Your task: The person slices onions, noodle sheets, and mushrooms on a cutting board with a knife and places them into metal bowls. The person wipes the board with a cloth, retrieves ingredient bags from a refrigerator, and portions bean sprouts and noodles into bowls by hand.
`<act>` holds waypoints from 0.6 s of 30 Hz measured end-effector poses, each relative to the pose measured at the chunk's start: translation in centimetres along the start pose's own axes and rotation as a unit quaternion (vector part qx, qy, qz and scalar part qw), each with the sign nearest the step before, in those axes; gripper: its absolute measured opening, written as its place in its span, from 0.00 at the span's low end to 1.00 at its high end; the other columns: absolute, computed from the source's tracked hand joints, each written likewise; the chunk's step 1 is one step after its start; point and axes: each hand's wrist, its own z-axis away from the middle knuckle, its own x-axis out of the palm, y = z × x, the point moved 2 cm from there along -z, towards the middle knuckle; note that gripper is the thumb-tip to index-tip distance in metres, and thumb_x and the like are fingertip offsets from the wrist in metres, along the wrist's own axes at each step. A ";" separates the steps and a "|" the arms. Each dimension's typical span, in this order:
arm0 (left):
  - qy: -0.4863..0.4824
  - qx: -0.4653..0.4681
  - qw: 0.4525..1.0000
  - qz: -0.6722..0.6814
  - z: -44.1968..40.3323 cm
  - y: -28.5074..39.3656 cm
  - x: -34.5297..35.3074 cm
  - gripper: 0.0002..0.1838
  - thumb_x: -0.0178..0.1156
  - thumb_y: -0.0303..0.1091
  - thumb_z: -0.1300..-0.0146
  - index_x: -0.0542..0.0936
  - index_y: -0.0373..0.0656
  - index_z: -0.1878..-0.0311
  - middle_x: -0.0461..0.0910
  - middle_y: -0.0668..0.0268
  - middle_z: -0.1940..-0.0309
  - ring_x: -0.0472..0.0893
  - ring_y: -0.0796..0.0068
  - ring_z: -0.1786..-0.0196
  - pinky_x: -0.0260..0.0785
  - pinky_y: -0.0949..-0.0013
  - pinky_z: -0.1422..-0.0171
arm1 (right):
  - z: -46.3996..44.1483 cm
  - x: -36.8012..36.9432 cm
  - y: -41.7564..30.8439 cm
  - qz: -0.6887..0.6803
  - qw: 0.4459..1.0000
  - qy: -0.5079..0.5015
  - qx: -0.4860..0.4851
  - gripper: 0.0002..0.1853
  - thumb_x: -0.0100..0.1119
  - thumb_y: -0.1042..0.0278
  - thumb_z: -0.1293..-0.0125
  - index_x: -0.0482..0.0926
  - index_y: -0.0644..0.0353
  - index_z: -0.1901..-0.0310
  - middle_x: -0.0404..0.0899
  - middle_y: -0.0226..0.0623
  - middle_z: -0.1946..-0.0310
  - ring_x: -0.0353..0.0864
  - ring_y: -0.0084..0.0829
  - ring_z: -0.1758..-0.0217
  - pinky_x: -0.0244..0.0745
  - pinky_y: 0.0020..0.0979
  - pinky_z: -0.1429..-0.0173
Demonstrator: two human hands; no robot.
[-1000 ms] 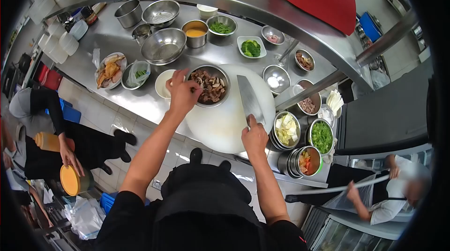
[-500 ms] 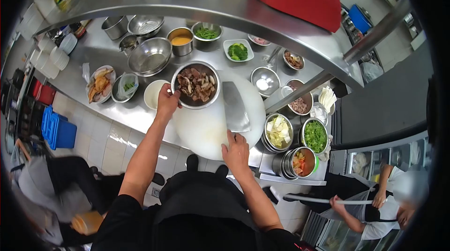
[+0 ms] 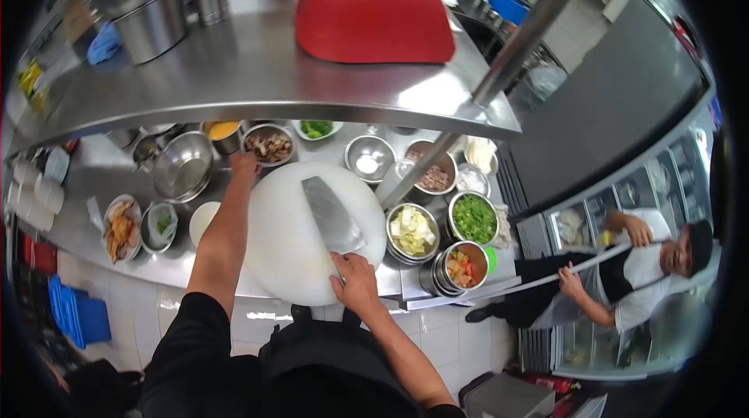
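My left hand (image 3: 245, 164) reaches forward past the cutting board, its fingers closed on the near rim of a steel bowl (image 3: 268, 144) of sliced meat and mushrooms. This bowl sits just behind the round white cutting board (image 3: 273, 258). A broad-bladed cleaver (image 3: 329, 214) lies flat on the board with its blade pointing away from me. At the near edge of the board, my right hand (image 3: 357, 283) is closed around the cleaver's handle end, which the fingers mostly hide.
Left of the board are a white bowl (image 3: 204, 219) and an empty steel bowl (image 3: 183, 166). Pots of cabbage (image 3: 412, 231), chopped greens (image 3: 473, 217) and tomatoes (image 3: 462, 268) stand at the right. A steel shelf (image 3: 257, 90) overhangs the back. A person (image 3: 632, 270) holds a long pole.
My left hand has carried the bowl of meat and mushrooms from above the board to the counter behind it. The view has shifted, showing more of the shelf. My right hand stays by the cleaver.
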 end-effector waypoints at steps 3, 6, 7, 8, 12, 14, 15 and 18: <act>-0.080 -0.094 0.986 0.115 -4.5 -4.4 0.7 0.13 0.52 0.23 0.43 0.74 0.37 0.54 0.78 0.53 0.67 0.78 0.64 0.77 0.72 0.64 0.79 | 0.3 -0.6 -0.3 -0.023 1.000 0.005 0.006 0.29 0.66 0.71 0.50 0.74 0.54 0.42 0.74 0.45 0.54 0.73 0.46 0.50 0.68 0.42 0.49; -0.144 -0.079 0.982 0.089 -4.1 -4.3 0.0 0.17 0.53 0.23 0.42 0.72 0.39 0.47 0.78 0.54 0.65 0.77 0.65 0.72 0.73 0.63 0.76 | 0.0 -0.7 -0.5 -0.022 1.000 0.008 0.001 0.28 0.64 0.74 0.49 0.75 0.56 0.43 0.74 0.45 0.54 0.73 0.46 0.50 0.67 0.42 0.48; -0.125 -0.045 0.991 0.033 -3.0 -3.2 -0.9 0.18 0.53 0.23 0.41 0.71 0.40 0.45 0.78 0.55 0.63 0.78 0.66 0.69 0.74 0.63 0.73 | -0.1 -0.6 -0.6 -0.018 1.000 0.001 0.004 0.27 0.63 0.75 0.49 0.75 0.57 0.43 0.74 0.45 0.54 0.73 0.46 0.49 0.67 0.41 0.48; -0.107 -0.011 0.994 -0.024 -1.6 -2.4 -1.7 0.20 0.54 0.24 0.40 0.70 0.40 0.43 0.77 0.56 0.62 0.78 0.67 0.66 0.75 0.64 0.70 | 0.2 -0.5 -0.6 -0.015 1.000 -0.007 0.009 0.27 0.62 0.76 0.49 0.75 0.58 0.43 0.74 0.46 0.54 0.73 0.46 0.49 0.67 0.41 0.48; -0.082 0.229 0.970 0.018 3.6 -0.9 -2.6 0.18 0.55 0.26 0.36 0.72 0.43 0.42 0.79 0.64 0.60 0.79 0.76 0.64 0.72 0.71 0.65 | 0.2 0.7 -0.5 -0.003 1.000 -0.015 0.020 0.28 0.61 0.76 0.49 0.74 0.59 0.41 0.74 0.48 0.52 0.73 0.47 0.47 0.66 0.42 0.46; -0.086 0.324 0.940 0.063 6.6 -1.8 -3.6 0.21 0.57 0.26 0.37 0.71 0.44 0.40 0.80 0.67 0.58 0.78 0.80 0.61 0.71 0.75 0.62 | -0.1 1.4 -1.4 -0.016 0.999 -0.034 0.023 0.29 0.61 0.75 0.48 0.73 0.59 0.40 0.74 0.50 0.51 0.72 0.48 0.46 0.66 0.43 0.44; -0.114 0.292 0.947 0.070 9.1 -1.4 -4.6 0.20 0.58 0.25 0.37 0.72 0.43 0.41 0.79 0.67 0.57 0.78 0.79 0.58 0.70 0.75 0.54 | -0.1 1.7 -1.8 -0.020 0.999 -0.028 0.019 0.30 0.62 0.74 0.48 0.73 0.59 0.40 0.74 0.51 0.50 0.72 0.48 0.45 0.65 0.43 0.43; -0.171 0.257 0.944 0.118 16.0 -1.7 -6.9 0.15 0.56 0.21 0.35 0.75 0.43 0.46 0.79 0.66 0.54 0.78 0.79 0.53 0.70 0.76 0.45 | 0.3 1.9 -2.1 -0.027 0.999 -0.030 0.008 0.30 0.65 0.69 0.49 0.74 0.59 0.40 0.73 0.54 0.46 0.71 0.50 0.41 0.63 0.45 0.38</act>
